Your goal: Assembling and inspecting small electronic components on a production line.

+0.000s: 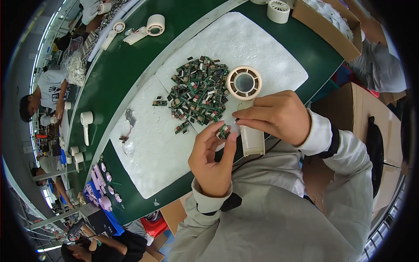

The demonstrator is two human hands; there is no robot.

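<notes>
Centrally, circuit board [224, 131] in left hand [213, 159], right hand [279, 116] perhaps touching fan [246, 95]

The tabletop [131, 56] is deep green, the foam sheet [270, 56] white. Circuit boards [198, 89] mix green with black, white and reddish specks. At one o'clock, a cream fan [244, 82] has dark slots ringing its grey centre. Parts [99, 179] at eight are lilac-pink; the pale grey sleeves [351, 168] carry black bands [231, 202].

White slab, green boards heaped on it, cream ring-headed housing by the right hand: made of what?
White slab: likely expanded foam, matte; grainy, bumpy surface.
Green boards: probably circuit-board laminate; green base carrying small dark components. Finish too small to judge.
Cream housing: probably moulded plastic, smooth satin; even colour, spoked ring.
</notes>
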